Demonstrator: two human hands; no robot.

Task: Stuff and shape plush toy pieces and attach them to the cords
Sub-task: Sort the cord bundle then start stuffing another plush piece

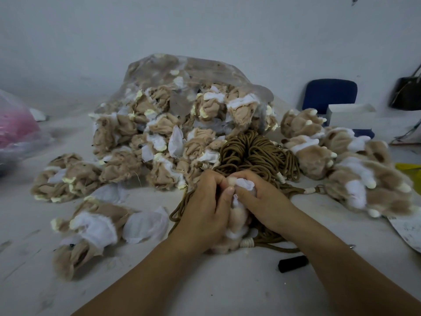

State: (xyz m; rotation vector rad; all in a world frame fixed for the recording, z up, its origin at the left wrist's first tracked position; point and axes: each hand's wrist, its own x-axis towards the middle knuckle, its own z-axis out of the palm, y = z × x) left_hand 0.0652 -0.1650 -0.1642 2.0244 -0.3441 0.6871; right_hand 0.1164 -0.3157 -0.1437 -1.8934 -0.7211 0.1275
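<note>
Clear bag: a crumpled clear plastic bag (159, 71) lies on its side at the back of the white table (136, 281), mouth toward the person, and limp tan-and-white unstuffed plush pieces (159, 126) spill out of it.
Left bag: a second thin plastic bag (16, 126) at the left edge holds something pink.
Held piece: a pale tan-and-white plush toy piece (237, 215) sits between both hands, over the brown cords (252, 151) at the table's middle.
Axis: its long axis runs from the person outward, white end farthest away.
Left hand (205, 208): fingers curled round the piece's left side, thumb at the white end.
Right hand (262, 201): fingers pinching the white end.
Right pile: plump stuffed tan-and-white plush pieces (355, 169) lie heaped beside the cords.
</note>
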